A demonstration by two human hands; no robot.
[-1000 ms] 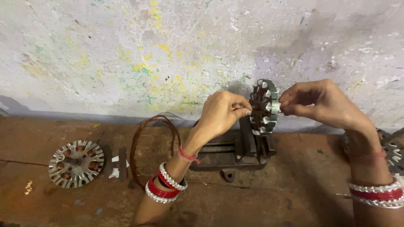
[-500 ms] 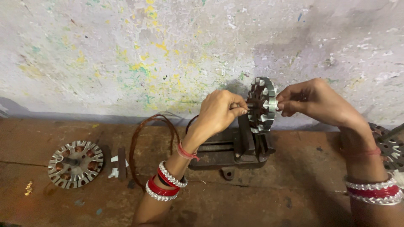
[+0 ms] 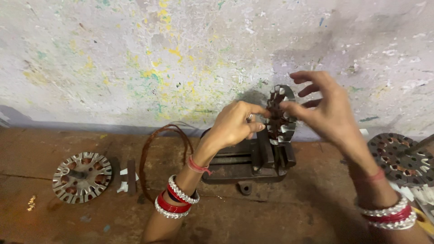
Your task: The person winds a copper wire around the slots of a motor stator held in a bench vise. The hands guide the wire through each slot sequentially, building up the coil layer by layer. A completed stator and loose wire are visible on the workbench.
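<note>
A round slotted metal stator core stands upright, clamped in a dark bench vise on the worn wooden bench. My left hand touches the core's left side with pinched fingertips. My right hand is at the core's right face, thumb and forefinger on it, the other fingers spread. A loop of copper wire lies to the left of the vise. Whether either hand pinches a small piece is hidden by the fingers.
Another stator core lies flat at the left, with small white insulation pieces beside it. A stack of cores sits at the right edge. A paint-speckled wall rises directly behind the bench.
My right hand has opened its outer fingers and shifted left onto the core's face. The left hand has stayed at the core's left side.
</note>
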